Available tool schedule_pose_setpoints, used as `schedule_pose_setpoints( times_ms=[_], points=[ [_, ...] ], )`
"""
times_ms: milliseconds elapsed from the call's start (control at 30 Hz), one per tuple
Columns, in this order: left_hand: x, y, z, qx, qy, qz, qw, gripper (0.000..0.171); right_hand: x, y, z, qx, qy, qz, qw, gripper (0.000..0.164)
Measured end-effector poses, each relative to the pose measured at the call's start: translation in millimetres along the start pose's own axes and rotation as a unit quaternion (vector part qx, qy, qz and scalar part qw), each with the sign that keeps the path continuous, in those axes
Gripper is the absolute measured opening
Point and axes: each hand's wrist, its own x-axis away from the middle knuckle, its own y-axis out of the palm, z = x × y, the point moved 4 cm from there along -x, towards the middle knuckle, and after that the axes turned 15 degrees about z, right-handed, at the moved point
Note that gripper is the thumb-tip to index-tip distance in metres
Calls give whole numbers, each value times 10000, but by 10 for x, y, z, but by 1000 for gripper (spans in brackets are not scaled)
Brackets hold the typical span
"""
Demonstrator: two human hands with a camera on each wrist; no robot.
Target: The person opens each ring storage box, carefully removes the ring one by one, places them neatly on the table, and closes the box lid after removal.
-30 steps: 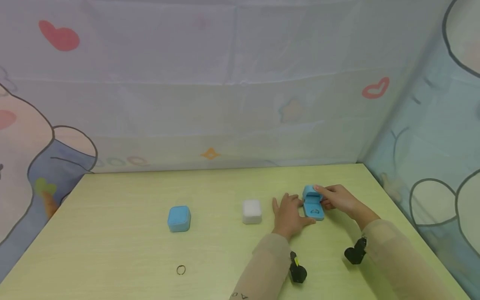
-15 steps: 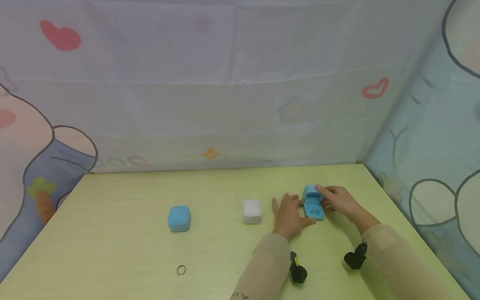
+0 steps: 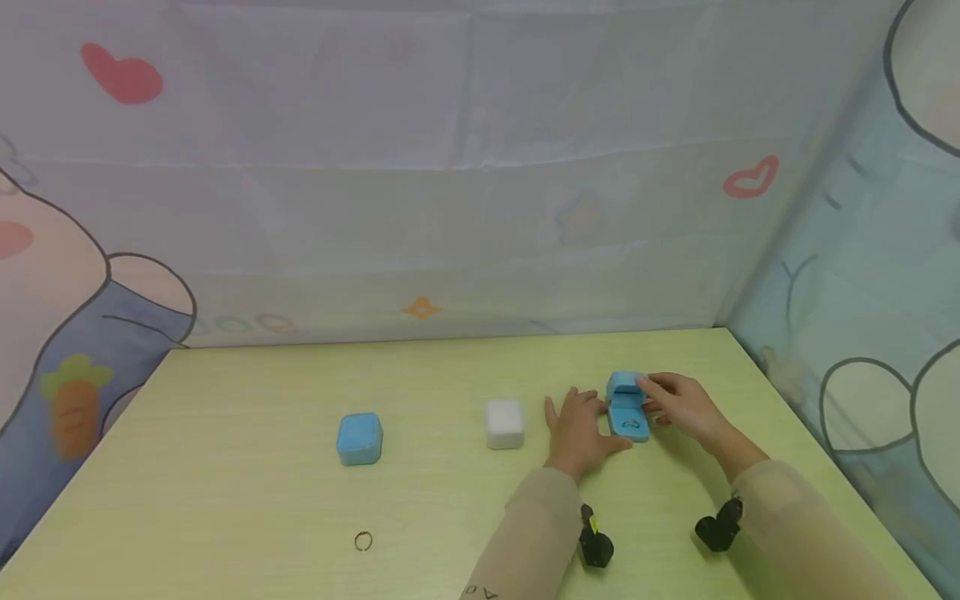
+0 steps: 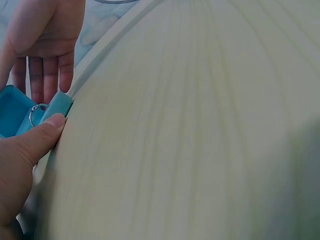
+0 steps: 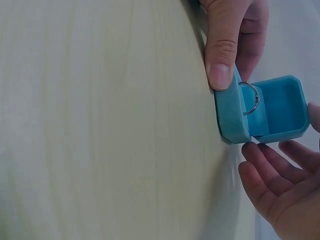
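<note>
A light-blue ring box [image 3: 628,423] stands on the table at the right with its lid raised and a silver ring [image 5: 256,100] seated upright in its cushion. My left hand [image 3: 579,433] grips the base from the left, thumb at the front edge, as the right wrist view also shows. On the other side, my right hand [image 3: 684,407] holds the raised lid [image 5: 285,107], thumb at its rim and fingers beside the box. In the left wrist view the ring box [image 4: 57,106] sits at the left edge, the left thumb pressing its front.
Left of the hands stands a closed white box [image 3: 504,423]. Farther left is a closed blue box [image 3: 359,438], with a loose ring [image 3: 363,541] lying nearer the front. A printed cloth [image 3: 450,208] hangs behind the table [image 3: 225,500].
My right hand has shifted slightly right and toward me, its thumb sliding to the right edge of the lid. The left hand and the box have stayed in place, lid still raised.
</note>
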Motion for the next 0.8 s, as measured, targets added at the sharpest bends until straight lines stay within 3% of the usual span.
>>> schedule_pose_setpoints(
  times_ms=[367,800],
  points=[
    [-2,6,-5,-96,-7,-47,9999,57,75,-27,58,-38,-517,276,9983,67],
    [-14,6,-20,-90,-4,-82,9999,57,151,-59,64,189,-812,493,9953,50]
  ],
)
